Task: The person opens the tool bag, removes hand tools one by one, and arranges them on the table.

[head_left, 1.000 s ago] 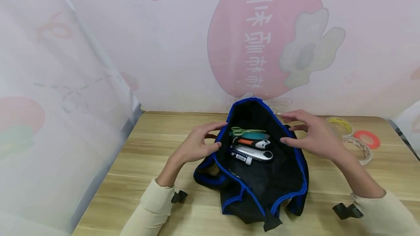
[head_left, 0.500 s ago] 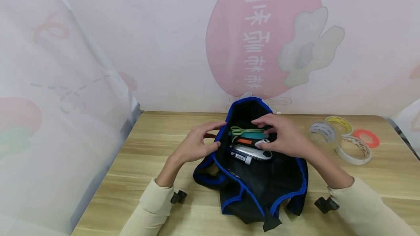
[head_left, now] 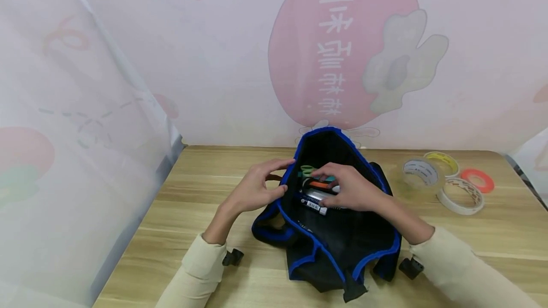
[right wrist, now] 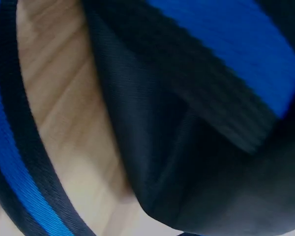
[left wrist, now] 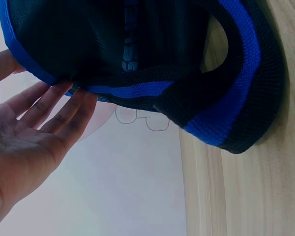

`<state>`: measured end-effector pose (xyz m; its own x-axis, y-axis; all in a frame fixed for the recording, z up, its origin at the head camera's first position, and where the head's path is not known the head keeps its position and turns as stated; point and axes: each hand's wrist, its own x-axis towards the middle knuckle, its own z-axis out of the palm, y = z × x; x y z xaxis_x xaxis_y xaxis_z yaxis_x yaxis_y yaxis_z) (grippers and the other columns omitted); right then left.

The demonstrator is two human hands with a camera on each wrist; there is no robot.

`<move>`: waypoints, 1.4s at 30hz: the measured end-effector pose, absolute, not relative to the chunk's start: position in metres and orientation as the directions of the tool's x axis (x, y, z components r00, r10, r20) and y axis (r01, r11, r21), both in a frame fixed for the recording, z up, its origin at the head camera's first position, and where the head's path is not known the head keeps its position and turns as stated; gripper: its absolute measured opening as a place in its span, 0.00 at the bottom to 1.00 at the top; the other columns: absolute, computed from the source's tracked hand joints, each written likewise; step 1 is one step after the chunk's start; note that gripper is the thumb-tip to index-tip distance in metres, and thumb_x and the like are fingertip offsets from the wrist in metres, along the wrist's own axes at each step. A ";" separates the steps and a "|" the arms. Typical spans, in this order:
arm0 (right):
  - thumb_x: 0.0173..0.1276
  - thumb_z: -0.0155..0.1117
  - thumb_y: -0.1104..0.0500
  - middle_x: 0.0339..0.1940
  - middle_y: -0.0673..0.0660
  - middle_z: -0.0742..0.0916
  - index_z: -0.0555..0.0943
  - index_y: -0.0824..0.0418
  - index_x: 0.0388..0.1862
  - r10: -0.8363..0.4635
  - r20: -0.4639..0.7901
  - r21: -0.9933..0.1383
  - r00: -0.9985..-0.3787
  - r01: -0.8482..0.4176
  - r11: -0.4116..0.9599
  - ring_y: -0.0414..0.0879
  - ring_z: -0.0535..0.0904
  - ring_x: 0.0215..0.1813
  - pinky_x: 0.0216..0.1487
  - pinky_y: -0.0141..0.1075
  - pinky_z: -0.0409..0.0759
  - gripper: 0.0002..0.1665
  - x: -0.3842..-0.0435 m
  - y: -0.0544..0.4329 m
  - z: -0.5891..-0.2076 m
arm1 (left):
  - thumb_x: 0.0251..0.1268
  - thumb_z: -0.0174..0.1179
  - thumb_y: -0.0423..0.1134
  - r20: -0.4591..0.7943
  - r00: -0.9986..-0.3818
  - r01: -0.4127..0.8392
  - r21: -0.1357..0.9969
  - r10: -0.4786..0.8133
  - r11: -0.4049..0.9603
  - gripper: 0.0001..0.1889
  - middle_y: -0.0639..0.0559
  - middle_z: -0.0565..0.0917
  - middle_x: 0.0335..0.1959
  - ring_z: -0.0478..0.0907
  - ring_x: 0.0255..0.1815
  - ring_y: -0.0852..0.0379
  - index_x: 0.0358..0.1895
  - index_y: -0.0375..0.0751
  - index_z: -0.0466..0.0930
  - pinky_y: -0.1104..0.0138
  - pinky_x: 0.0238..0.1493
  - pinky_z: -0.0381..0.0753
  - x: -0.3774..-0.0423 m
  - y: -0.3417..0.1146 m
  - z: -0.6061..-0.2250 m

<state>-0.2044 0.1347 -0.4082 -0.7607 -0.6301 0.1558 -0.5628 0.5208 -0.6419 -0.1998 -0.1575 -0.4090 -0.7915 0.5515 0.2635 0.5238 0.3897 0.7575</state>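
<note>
A black tool bag [head_left: 342, 236] with blue trim stands on the table, its mouth gaping upward. My left hand [head_left: 257, 187] holds the bag's left rim; in the left wrist view, that hand's [left wrist: 44, 128] fingers lie against the bag's outer side. Inside the mouth, my right hand [head_left: 353, 189] is over the tools, fingers spread and partly bent. Under and beside it are green-handled scissors [head_left: 306, 171], an orange-and-black tool [head_left: 317, 184], a silver utility knife [head_left: 314, 195] and a small dark-blue box [head_left: 313, 206]. Whether the fingertips touch any tool is unclear.
To the bag's right lie a clear tape roll [head_left: 421, 175], a yellow-cored tape roll [head_left: 443, 161], a white tape roll [head_left: 462, 206] and a red tape ring [head_left: 477, 180]. The bag's strap [left wrist: 226, 113] loops out at its side. A printed curtain [head_left: 222, 61] hangs behind the wooden table [head_left: 171, 232].
My right hand has moved left from the bag's right rim into its mouth, over the tools, bringing the clear tape roll into view. The left hand has stayed at the left rim.
</note>
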 end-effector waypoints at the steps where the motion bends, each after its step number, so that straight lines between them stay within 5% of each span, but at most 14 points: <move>1: 0.60 0.84 0.61 0.62 0.62 0.87 0.82 0.63 0.68 -0.634 0.154 -0.639 -0.758 -0.566 0.521 0.57 0.85 0.60 0.59 0.53 0.91 0.36 -0.205 0.134 -0.410 | 0.70 0.66 0.29 0.268 -0.789 0.529 0.755 0.553 0.389 0.33 0.44 0.78 0.77 0.79 0.74 0.43 0.78 0.41 0.73 0.49 0.66 0.88 -0.200 -0.157 -0.409; 22: 0.64 0.82 0.60 0.58 0.57 0.90 0.86 0.62 0.64 -0.664 0.076 -0.584 -0.744 -0.573 0.575 0.47 0.87 0.51 0.47 0.35 0.86 0.29 -0.206 0.118 -0.450 | 0.69 0.66 0.29 0.283 -0.780 0.546 0.743 0.558 0.387 0.34 0.42 0.79 0.76 0.80 0.73 0.42 0.78 0.40 0.73 0.50 0.65 0.88 -0.198 -0.158 -0.410; 28: 0.62 0.82 0.62 0.57 0.57 0.91 0.86 0.62 0.63 -0.683 0.101 -0.538 -0.723 -0.618 0.574 0.49 0.88 0.54 0.54 0.43 0.89 0.29 -0.202 0.114 -0.452 | 0.68 0.66 0.29 0.269 -0.789 0.532 0.748 0.552 0.396 0.33 0.44 0.79 0.76 0.80 0.73 0.44 0.78 0.41 0.74 0.50 0.66 0.88 -0.199 -0.157 -0.410; 35: 0.61 0.82 0.63 0.48 0.55 0.90 0.87 0.63 0.60 -0.691 0.119 -0.503 -0.713 -0.643 0.578 0.43 0.85 0.43 0.44 0.32 0.85 0.27 -0.198 0.109 -0.454 | 0.69 0.66 0.29 0.268 -0.789 0.532 0.749 0.553 0.395 0.33 0.45 0.79 0.76 0.79 0.73 0.45 0.78 0.41 0.74 0.50 0.66 0.88 -0.199 -0.157 -0.410; 42: 0.59 0.82 0.64 0.48 0.54 0.91 0.88 0.61 0.58 -0.678 0.095 -0.471 -0.729 -0.633 0.614 0.43 0.86 0.45 0.46 0.37 0.88 0.27 -0.196 0.106 -0.453 | 0.69 0.66 0.29 0.282 -0.783 0.542 0.746 0.555 0.386 0.33 0.43 0.79 0.76 0.80 0.73 0.44 0.78 0.41 0.74 0.51 0.65 0.88 -0.199 -0.158 -0.409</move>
<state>-0.1964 0.1063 -0.4527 -0.7289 -0.6781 0.0945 -0.6327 0.6144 -0.4713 -0.1990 -0.1577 -0.4091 -0.7826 0.5550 0.2819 0.5424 0.3858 0.7463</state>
